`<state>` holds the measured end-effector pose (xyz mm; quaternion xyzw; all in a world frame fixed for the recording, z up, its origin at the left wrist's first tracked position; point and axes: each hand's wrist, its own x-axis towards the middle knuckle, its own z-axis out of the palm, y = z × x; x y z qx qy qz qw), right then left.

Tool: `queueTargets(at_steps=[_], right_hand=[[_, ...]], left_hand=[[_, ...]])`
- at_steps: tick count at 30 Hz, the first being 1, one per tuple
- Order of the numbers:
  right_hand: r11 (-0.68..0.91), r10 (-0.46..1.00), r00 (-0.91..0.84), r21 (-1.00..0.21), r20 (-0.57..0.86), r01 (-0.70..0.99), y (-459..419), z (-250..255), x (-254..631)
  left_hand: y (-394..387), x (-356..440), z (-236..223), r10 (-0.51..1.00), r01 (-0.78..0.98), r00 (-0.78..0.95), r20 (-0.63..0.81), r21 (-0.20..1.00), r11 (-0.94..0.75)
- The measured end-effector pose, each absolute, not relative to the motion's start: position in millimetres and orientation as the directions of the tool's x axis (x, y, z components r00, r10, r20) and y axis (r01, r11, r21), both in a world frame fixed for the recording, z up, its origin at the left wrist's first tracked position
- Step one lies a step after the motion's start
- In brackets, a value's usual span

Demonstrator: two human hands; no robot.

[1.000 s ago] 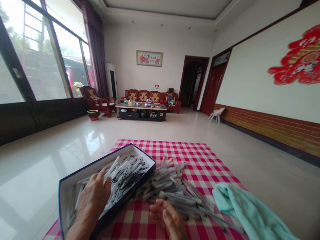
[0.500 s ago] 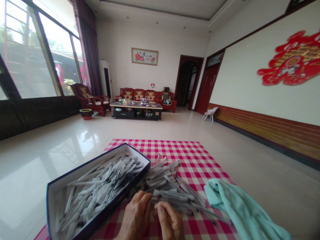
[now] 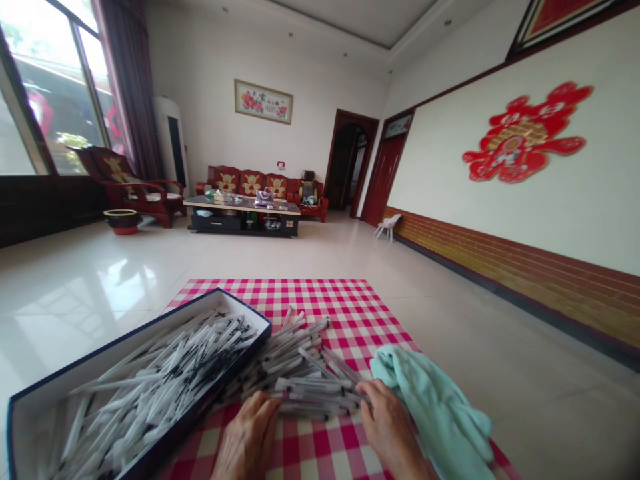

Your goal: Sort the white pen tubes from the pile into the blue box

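Observation:
Loose pens (image 3: 313,385) with clear barrels and dark ends lie in a heap on a pink-and-white checked cloth (image 3: 320,450). My left hand (image 3: 249,432) rests at the heap's left end, its fingers curled together; whatever is inside them is hidden. At the opposite end is my right hand (image 3: 389,421), thumb and fingers bent but apart around the pen ends, touching the heap. Left of the heap stands a long dark-blue box (image 3: 115,343) with white inner walls, full of pale, clear pen parts (image 3: 165,380) and thin black pieces.
A mint-green cloth (image 3: 435,400) lies crumpled right beside my right hand. Beyond the checked cloth stretches a shiny tiled floor (image 3: 310,257). Farther back are a low table (image 3: 245,217), a red wooden sofa (image 3: 250,180), a pot (image 3: 121,222) and a small chair (image 3: 387,227).
My hands have moved apart: the right has gone from beside the left to the heap's right end, and its fingers have opened. The view has turned to the right.

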<state>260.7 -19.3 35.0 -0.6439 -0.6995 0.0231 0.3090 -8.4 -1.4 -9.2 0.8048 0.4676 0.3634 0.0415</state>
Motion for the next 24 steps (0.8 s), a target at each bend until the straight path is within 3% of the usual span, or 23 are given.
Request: queueTargets(at_steps=[6, 18, 24], right_hand=[[0.139, 0.933, -0.026, -0.291, 0.360, 0.946, -32, 31, 256], [0.449, 0.856, -0.249, -0.413, 0.453, 0.793, -24, 52, 168], [0.520, 0.809, -0.264, -0.429, 0.525, 0.739, -19, 52, 155]], left_hand=[[0, -11, -14, 0.792, 0.719, 0.303, 0.529, 0.419, -0.555], [-4, -10, 3, 0.685, 0.539, 0.216, 0.696, 0.499, -0.678], [-4, -11, 7, 0.680, 0.465, 0.248, 0.691, 0.530, -0.709]])
